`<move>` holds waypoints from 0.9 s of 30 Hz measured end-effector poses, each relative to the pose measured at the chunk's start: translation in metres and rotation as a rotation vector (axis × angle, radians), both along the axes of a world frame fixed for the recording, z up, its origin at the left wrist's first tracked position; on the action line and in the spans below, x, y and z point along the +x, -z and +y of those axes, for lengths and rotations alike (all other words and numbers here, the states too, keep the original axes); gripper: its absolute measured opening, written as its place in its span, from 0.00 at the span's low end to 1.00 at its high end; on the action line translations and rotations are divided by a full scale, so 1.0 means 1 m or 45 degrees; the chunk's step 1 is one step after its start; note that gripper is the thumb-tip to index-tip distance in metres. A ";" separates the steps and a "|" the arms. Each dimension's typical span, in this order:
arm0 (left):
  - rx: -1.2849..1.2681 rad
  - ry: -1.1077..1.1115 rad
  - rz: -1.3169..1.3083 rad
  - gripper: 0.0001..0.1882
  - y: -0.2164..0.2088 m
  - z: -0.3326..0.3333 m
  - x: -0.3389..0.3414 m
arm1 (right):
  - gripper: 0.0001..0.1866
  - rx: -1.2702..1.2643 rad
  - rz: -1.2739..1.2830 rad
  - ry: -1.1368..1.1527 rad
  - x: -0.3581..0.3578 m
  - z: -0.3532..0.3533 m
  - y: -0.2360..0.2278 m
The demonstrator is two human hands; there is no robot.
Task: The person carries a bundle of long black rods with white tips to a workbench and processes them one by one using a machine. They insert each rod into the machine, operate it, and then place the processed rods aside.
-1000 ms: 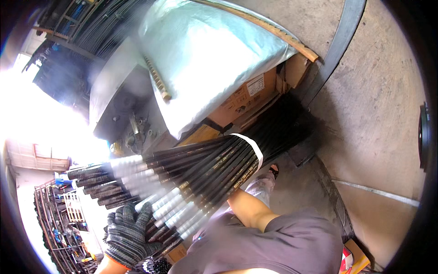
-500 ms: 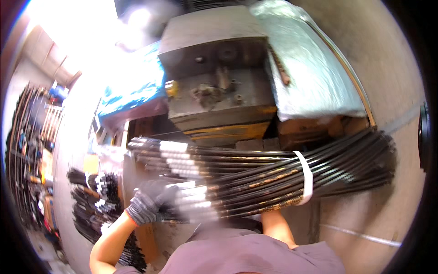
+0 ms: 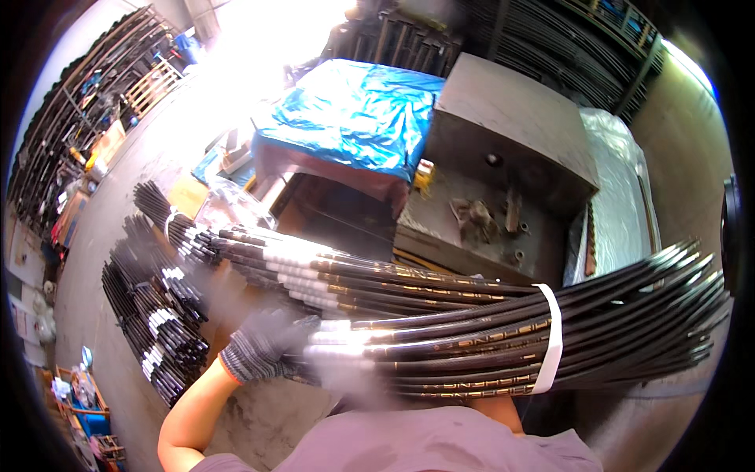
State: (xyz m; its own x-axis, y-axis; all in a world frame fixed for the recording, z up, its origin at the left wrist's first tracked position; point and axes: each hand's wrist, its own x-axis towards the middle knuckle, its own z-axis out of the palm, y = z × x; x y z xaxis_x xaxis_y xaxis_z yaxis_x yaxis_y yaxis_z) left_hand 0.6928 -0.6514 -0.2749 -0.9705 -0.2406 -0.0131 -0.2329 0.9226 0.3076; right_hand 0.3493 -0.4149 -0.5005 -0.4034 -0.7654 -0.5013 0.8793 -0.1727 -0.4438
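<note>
Rods (image 3: 448, 338) span the torso's (image 3: 440, 440) front, probably heavy bunched, slick, springy; left hand (image 3: 271, 346) at their white-ringed end, too blurred to tell its grip; right hand hidden, can't tell; best held near band (image 3: 550, 338) plus that end.

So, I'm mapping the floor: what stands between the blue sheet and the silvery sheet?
The head view shows a grey metal box between the blue sheet and silvery sheet.

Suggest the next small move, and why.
I'd probably press the rods together at their left end with the left hand: they fan out there, that hand is at that end, and their one visible strap sits well to the right.
</note>
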 end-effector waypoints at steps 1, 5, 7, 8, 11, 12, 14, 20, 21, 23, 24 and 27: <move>0.010 -0.044 0.018 0.37 -0.003 -0.008 -0.002 | 0.27 -0.015 -0.005 -0.056 -0.009 -0.022 -0.001; 0.216 -0.293 0.116 0.37 -0.007 -0.036 0.003 | 0.27 -0.065 -0.037 -0.279 -0.033 -0.122 0.001; 0.311 -0.420 0.117 0.38 -0.019 -0.040 0.002 | 0.27 -0.106 -0.059 -0.381 -0.040 -0.173 -0.003; 0.243 -0.412 0.092 0.39 -0.030 -0.047 -0.002 | 0.27 -0.132 -0.064 -0.425 -0.043 -0.200 -0.006; 0.797 -0.873 0.244 0.40 -0.024 -0.056 0.003 | 0.26 -0.213 -0.129 -0.559 -0.039 -0.269 -0.010; 0.563 -0.795 0.179 0.41 -0.027 -0.065 0.003 | 0.26 -0.246 -0.147 -0.594 -0.039 -0.293 -0.011; 0.386 -0.795 0.116 0.41 -0.027 -0.086 0.003 | 0.26 -0.335 -0.175 -0.640 -0.037 -0.345 -0.013; 0.454 -0.965 -0.012 0.35 -0.007 -0.168 0.017 | 0.26 -0.564 -0.278 -0.632 -0.021 -0.479 -0.012; 0.417 -0.926 -0.034 0.34 -0.001 -0.191 0.015 | 0.26 -0.597 -0.286 -0.614 -0.022 -0.500 -0.011; 0.416 -0.893 0.033 0.30 0.002 -0.229 0.009 | 0.26 -0.657 -0.323 -0.589 -0.020 -0.540 -0.012; 0.453 -0.864 0.132 0.28 -0.003 -0.248 0.000 | 0.26 -0.691 -0.324 -0.559 -0.024 -0.558 -0.012; 0.009 -0.393 -0.210 0.23 0.026 -0.320 0.002 | 0.26 -0.809 -0.339 -0.507 -0.033 -0.607 -0.017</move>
